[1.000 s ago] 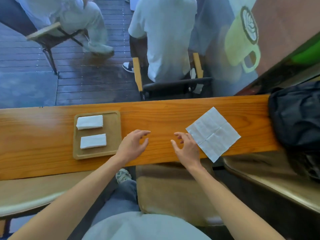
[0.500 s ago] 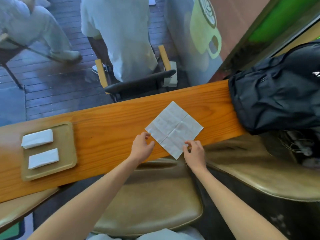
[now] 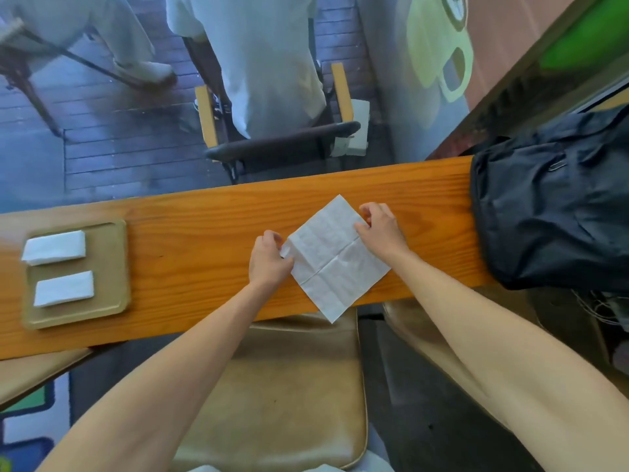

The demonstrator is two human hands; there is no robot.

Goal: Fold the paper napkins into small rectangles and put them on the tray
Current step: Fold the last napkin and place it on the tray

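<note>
Nearest the camera, a tan cushioned seat [image 3: 286, 386] sits under the near edge of the wooden counter [image 3: 204, 240], and two bare forearms reach over it onto the wood. An unfolded paper napkin [image 3: 335, 258] lies flat on the counter, turned like a diamond, creased into four quarters; its near corner hangs just past the counter's near edge, over the seat. The left hand [image 3: 269, 262] is at the napkin's left corner, fingers curled, and pinches that corner, which is lifted slightly off the wood. The right hand [image 3: 383, 229] lies on the napkin's right corner, fingers bent downward over the far right edge of the paper; whether they grip the edge or only press on it cannot be told. The napkin's far corner points at the counter's far edge and lies free between the two hands. Toward the counter's left end, well apart from the hands, a brown tray [image 3: 109, 267] carries two folded napkins [image 3: 54, 247] side by side, one nearer and one farther, not touching. At the counter's right end a black bag [image 3: 551, 212] rests on the wood. Beyond the far edge stands a chair [image 3: 282, 144] with a person in light clothing [image 3: 265, 56] at it.
</note>
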